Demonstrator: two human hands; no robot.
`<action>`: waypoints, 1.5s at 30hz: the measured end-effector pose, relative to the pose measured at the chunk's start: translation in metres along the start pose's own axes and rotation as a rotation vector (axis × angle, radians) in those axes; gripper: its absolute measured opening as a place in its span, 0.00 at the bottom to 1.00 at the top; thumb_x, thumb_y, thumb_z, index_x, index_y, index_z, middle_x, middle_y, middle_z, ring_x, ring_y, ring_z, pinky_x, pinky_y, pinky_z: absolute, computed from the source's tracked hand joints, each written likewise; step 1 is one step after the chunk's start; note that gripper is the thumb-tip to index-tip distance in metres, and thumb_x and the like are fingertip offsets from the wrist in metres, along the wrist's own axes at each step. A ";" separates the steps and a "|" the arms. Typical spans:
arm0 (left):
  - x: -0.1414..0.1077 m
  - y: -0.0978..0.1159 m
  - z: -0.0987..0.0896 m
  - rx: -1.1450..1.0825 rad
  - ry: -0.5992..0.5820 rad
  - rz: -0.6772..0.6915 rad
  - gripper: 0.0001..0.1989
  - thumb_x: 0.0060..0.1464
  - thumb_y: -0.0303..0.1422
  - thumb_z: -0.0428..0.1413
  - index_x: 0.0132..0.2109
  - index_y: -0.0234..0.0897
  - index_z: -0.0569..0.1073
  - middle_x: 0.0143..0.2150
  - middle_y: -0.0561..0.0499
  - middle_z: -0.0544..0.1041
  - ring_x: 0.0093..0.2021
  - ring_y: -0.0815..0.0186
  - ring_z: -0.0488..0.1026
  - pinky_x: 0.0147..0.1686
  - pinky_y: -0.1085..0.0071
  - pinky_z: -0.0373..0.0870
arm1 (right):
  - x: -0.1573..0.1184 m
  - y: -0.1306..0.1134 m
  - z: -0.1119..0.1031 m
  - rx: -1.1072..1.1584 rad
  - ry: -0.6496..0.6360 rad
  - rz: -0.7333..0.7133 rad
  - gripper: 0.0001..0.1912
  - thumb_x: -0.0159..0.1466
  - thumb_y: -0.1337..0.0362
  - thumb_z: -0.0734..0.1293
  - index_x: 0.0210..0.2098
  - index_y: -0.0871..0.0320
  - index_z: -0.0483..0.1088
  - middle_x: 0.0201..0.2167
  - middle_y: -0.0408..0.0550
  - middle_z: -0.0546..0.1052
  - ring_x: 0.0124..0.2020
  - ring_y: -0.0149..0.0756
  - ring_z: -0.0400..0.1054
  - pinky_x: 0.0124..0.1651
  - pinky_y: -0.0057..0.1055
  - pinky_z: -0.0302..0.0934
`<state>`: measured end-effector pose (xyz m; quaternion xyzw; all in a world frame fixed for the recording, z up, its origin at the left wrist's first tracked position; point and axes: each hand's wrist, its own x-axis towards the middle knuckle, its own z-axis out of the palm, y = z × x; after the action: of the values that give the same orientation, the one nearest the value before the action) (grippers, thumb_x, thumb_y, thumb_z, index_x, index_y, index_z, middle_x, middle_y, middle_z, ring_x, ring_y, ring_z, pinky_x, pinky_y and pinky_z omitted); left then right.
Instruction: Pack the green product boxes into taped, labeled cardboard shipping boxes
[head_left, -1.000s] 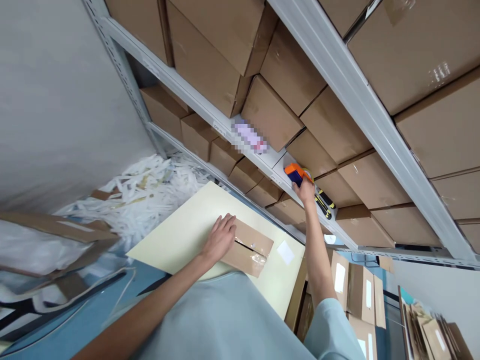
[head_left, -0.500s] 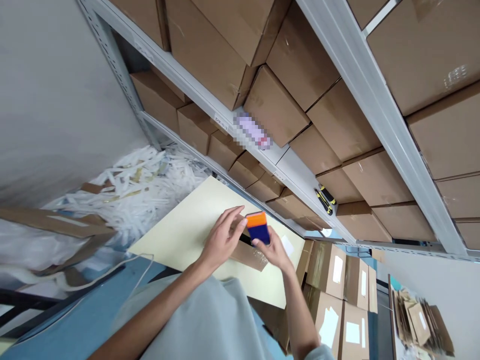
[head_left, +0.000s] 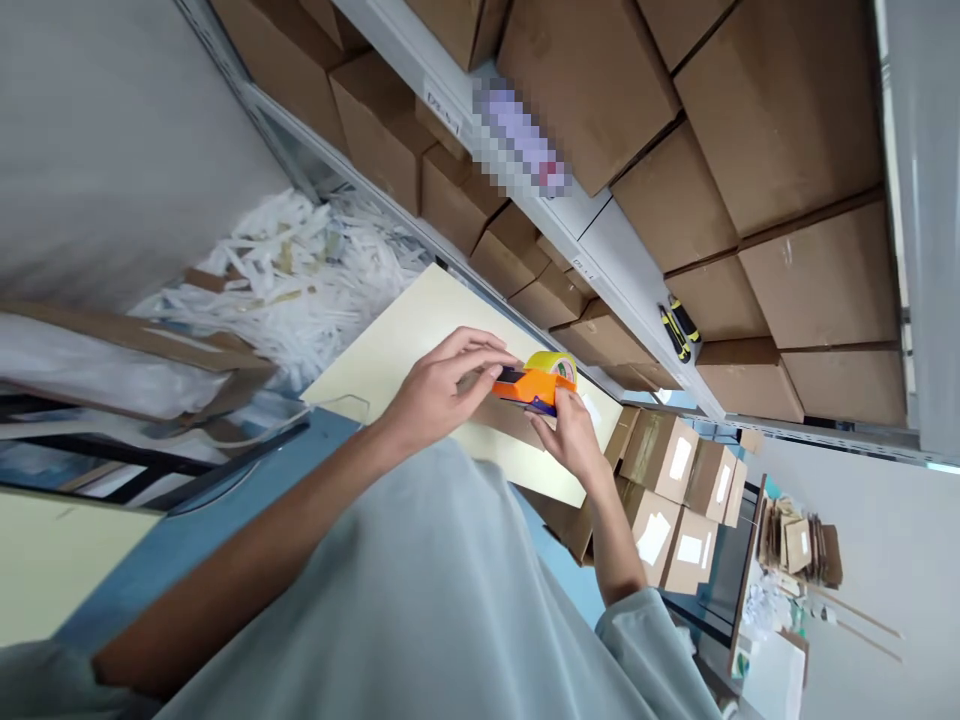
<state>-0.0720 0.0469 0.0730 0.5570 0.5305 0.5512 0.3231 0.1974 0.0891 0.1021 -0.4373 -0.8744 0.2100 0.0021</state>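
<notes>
My right hand (head_left: 574, 430) grips an orange and blue tape dispenser (head_left: 536, 388) from its right end. A roll of yellow tape (head_left: 553, 366) sits on the dispenser. My left hand (head_left: 454, 385) is at the dispenser's dark front end, thumb and fingers stretched out and apart, the fingertips touching or very close to it. Whether a tape end lies between them is too small to tell. Under both hands, partly hidden, a brown cardboard box (head_left: 514, 418) rests on the pale yellow tabletop (head_left: 382, 350).
A metal shelf (head_left: 630, 270) full of cardboard boxes rises behind the table, with two yellow-black cutters (head_left: 679, 328) on its ledge. Shredded white paper (head_left: 300, 270) heaps up at the left. Labelled cartons (head_left: 660, 455) are stacked at the right.
The dispenser has turned in my right hand, so its yellow roll now shows. My left fingers have come to its front end. The view has tilted downward.
</notes>
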 end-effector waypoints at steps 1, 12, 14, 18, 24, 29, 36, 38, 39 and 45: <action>-0.001 0.001 -0.002 0.021 0.015 -0.008 0.15 0.78 0.39 0.56 0.56 0.46 0.88 0.56 0.46 0.85 0.59 0.57 0.83 0.63 0.60 0.82 | -0.001 -0.002 -0.001 -0.012 -0.004 -0.011 0.20 0.81 0.47 0.70 0.60 0.56 0.71 0.52 0.64 0.83 0.58 0.59 0.80 0.61 0.54 0.78; -0.015 -0.006 -0.012 0.066 -0.059 -0.031 0.10 0.75 0.41 0.60 0.48 0.48 0.87 0.47 0.50 0.88 0.50 0.57 0.82 0.57 0.60 0.81 | -0.017 -0.005 0.001 -0.099 -0.060 -0.077 0.21 0.82 0.44 0.68 0.59 0.55 0.68 0.51 0.63 0.84 0.57 0.59 0.82 0.58 0.55 0.80; -0.020 -0.006 -0.011 0.059 -0.072 -0.058 0.11 0.75 0.42 0.60 0.46 0.47 0.87 0.46 0.50 0.88 0.48 0.57 0.82 0.56 0.60 0.80 | -0.019 -0.004 0.002 -0.115 -0.066 -0.079 0.23 0.82 0.43 0.67 0.60 0.56 0.68 0.52 0.65 0.85 0.57 0.61 0.82 0.58 0.56 0.80; -0.038 -0.007 -0.007 0.063 -0.081 -0.145 0.13 0.76 0.42 0.58 0.45 0.45 0.86 0.45 0.49 0.87 0.50 0.57 0.83 0.58 0.61 0.80 | -0.027 -0.008 0.001 -0.127 -0.179 -0.073 0.23 0.83 0.43 0.66 0.61 0.57 0.68 0.52 0.66 0.85 0.55 0.60 0.83 0.58 0.54 0.80; -0.065 -0.012 -0.003 -0.012 -0.137 -0.450 0.14 0.71 0.46 0.59 0.44 0.46 0.86 0.46 0.49 0.88 0.49 0.56 0.85 0.58 0.63 0.82 | -0.055 -0.012 -0.009 -0.121 -0.428 -0.030 0.19 0.84 0.46 0.65 0.59 0.55 0.67 0.44 0.58 0.84 0.48 0.54 0.82 0.51 0.45 0.77; -0.055 -0.031 -0.022 -0.033 -0.001 -0.668 0.15 0.62 0.51 0.64 0.43 0.46 0.87 0.47 0.49 0.89 0.50 0.53 0.85 0.58 0.60 0.83 | -0.052 0.012 -0.034 -0.062 -0.597 0.168 0.18 0.82 0.46 0.69 0.54 0.55 0.69 0.35 0.49 0.81 0.35 0.46 0.77 0.39 0.36 0.67; -0.031 -0.080 -0.005 -0.592 0.014 -0.980 0.24 0.45 0.51 0.78 0.38 0.41 0.81 0.41 0.46 0.84 0.47 0.51 0.86 0.60 0.43 0.87 | 0.006 0.053 -0.052 0.393 -0.672 0.253 0.23 0.74 0.41 0.73 0.51 0.55 0.74 0.39 0.47 0.82 0.37 0.41 0.76 0.39 0.35 0.70; -0.031 -0.091 0.006 -0.663 0.002 -1.041 0.24 0.43 0.49 0.80 0.38 0.40 0.81 0.38 0.47 0.84 0.45 0.53 0.86 0.63 0.40 0.85 | 0.017 0.064 -0.048 0.455 -0.695 0.300 0.25 0.70 0.40 0.75 0.48 0.55 0.74 0.37 0.47 0.82 0.35 0.39 0.75 0.37 0.34 0.70; -0.031 -0.096 0.011 -0.683 0.000 -1.056 0.24 0.43 0.48 0.81 0.38 0.39 0.81 0.37 0.48 0.83 0.45 0.53 0.86 0.64 0.40 0.84 | 0.021 0.069 -0.044 0.483 -0.712 0.324 0.27 0.68 0.38 0.76 0.47 0.55 0.74 0.36 0.46 0.81 0.34 0.39 0.75 0.36 0.33 0.70; -0.034 -0.112 0.022 -0.706 0.075 -1.079 0.20 0.48 0.40 0.81 0.40 0.37 0.81 0.39 0.47 0.84 0.47 0.54 0.87 0.63 0.43 0.85 | 0.030 0.087 -0.020 0.458 -0.665 0.433 0.36 0.67 0.26 0.73 0.40 0.55 0.75 0.32 0.45 0.79 0.31 0.37 0.74 0.32 0.31 0.67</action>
<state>-0.0719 0.0448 -0.0464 0.0526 0.5335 0.4718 0.7000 0.2488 0.1657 0.0823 -0.5071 -0.6471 0.5225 -0.2260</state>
